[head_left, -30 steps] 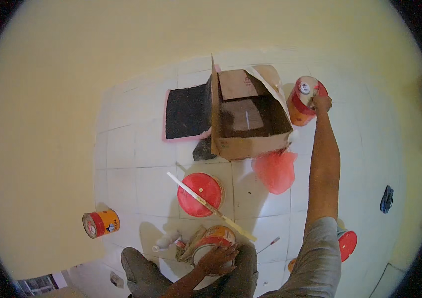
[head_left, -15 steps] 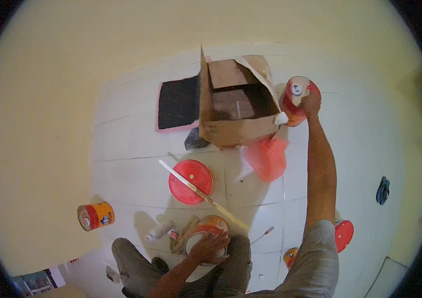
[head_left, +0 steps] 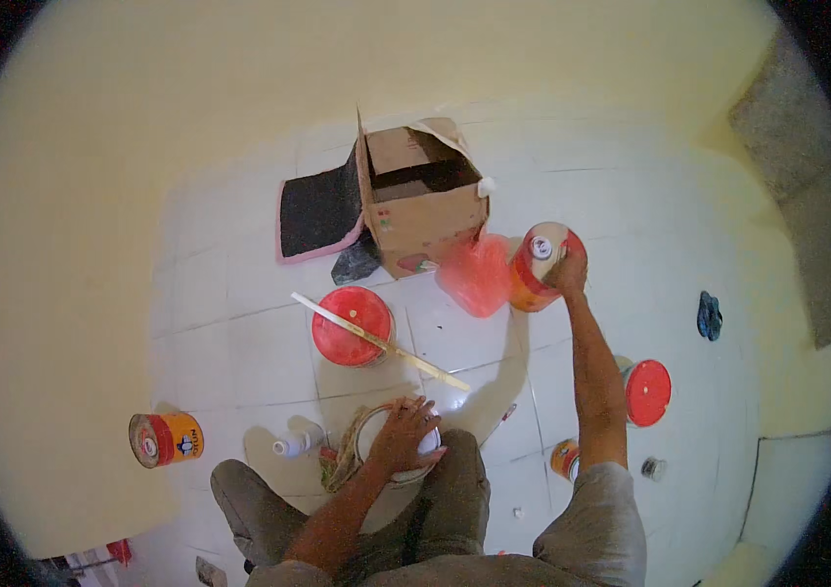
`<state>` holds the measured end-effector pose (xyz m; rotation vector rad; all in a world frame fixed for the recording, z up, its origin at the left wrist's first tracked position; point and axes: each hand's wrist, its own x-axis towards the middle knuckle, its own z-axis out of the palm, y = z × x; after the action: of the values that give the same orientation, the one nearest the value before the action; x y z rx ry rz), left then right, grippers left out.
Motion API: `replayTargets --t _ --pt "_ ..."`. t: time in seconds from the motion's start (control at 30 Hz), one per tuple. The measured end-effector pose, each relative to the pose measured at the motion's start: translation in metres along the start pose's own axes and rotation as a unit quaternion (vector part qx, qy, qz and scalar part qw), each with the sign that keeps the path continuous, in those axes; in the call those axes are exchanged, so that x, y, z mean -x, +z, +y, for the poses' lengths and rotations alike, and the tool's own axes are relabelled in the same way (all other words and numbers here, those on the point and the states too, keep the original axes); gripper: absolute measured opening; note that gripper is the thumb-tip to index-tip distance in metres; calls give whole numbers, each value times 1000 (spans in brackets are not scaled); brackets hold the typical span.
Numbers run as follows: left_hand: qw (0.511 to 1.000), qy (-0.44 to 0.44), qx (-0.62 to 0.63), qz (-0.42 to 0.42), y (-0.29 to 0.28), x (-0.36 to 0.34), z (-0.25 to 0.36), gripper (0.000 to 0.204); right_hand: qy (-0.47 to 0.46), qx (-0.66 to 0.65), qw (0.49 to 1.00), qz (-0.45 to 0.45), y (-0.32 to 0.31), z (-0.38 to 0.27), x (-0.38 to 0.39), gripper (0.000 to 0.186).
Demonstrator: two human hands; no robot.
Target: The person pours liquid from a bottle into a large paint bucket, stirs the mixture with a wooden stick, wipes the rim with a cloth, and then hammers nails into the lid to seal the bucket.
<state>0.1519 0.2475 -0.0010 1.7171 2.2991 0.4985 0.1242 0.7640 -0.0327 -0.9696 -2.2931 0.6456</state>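
Note:
My right hand (head_left: 571, 270) is closed at the top of a red and orange metal can (head_left: 531, 291) with a round cap, out to the right of a cardboard box. Its grip on the can partly hides behind the fingers. Between my knees stands a round can with a pale top (head_left: 372, 430). Across that top lies my left hand (head_left: 401, 437), fingers stretched and apart. A crumpled cloth (head_left: 339, 464) sits against the can's left side, near a white bottle (head_left: 298, 440) lying on the tiles.
Ahead are the open cardboard box (head_left: 425, 227), a black mat (head_left: 317, 213) and a reddish plastic bag (head_left: 475, 276). A stick (head_left: 425, 367) crosses a red-lidded bucket (head_left: 342, 338). Another can (head_left: 169, 440) lies left; a red-lidded tub (head_left: 648, 393) and small can (head_left: 565, 458) are right.
My right hand has brought the red and orange can nearer, from beside the box to beside the reddish bag. My left hand stays on the can between my knees. The view has shifted.

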Motion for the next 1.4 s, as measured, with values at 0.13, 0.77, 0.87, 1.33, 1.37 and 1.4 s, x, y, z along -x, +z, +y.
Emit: replayTargets --t 0.13,0.77,0.87,1.33,1.37,1.4 --pt "995 38 46 83 18 7 -1 64 -20 232 972 -40 -14 46 71 28" --pt "990 43 -64 122 48 19 -6 68 32 33 998 37 -70 -70 393 20" --pt "991 47 -62 110 44 21 -2 67 11 -8 1000 -28 -91 -88 436 19" --pt "986 33 -148 75 53 16 -11 67 66 -58 996 -26 -104 -141 577 23" --pt "986 71 -131 75 54 13 -2 64 54 -57 996 -47 -106 -135 584 26" --pt "985 107 -113 75 57 12 6 60 40 -58 995 -70 -106 -130 591 31"
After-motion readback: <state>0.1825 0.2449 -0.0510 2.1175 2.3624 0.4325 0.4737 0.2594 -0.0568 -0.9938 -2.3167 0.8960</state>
